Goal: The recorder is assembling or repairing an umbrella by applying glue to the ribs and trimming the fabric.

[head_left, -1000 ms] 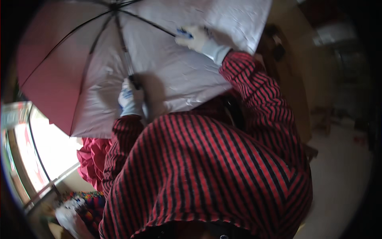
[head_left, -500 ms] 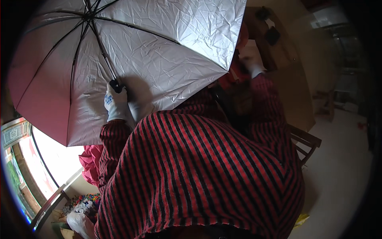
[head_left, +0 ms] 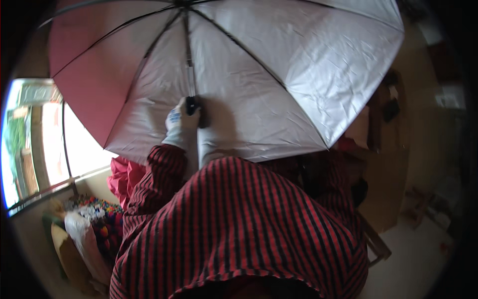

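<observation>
My left hand (head_left: 180, 123), in a white glove with blue marks, is closed round the black handle of an open umbrella (head_left: 249, 107). The silver inside of the canopy faces me, with dark ribs fanning out from the hub at the top edge. Part of the canopy on the left looks pinkish. The metal shaft (head_left: 191, 79) runs up from my fist. My right sleeve (head_left: 338, 187) reaches forward to the canopy's lower right edge. My right hand is hidden there.
A brown table (head_left: 386, 184) with dark things on it stands to the right, partly behind the canopy. At left are a bright window (head_left: 79, 144), bunched pink cloth (head_left: 127, 179) and a white plastic bag (head_left: 79, 229) beside patterned fabric.
The umbrella and my left hand have shifted right in the picture, and the whole view has turned. My right hand, seen over the table before, is now out of sight behind the canopy.
</observation>
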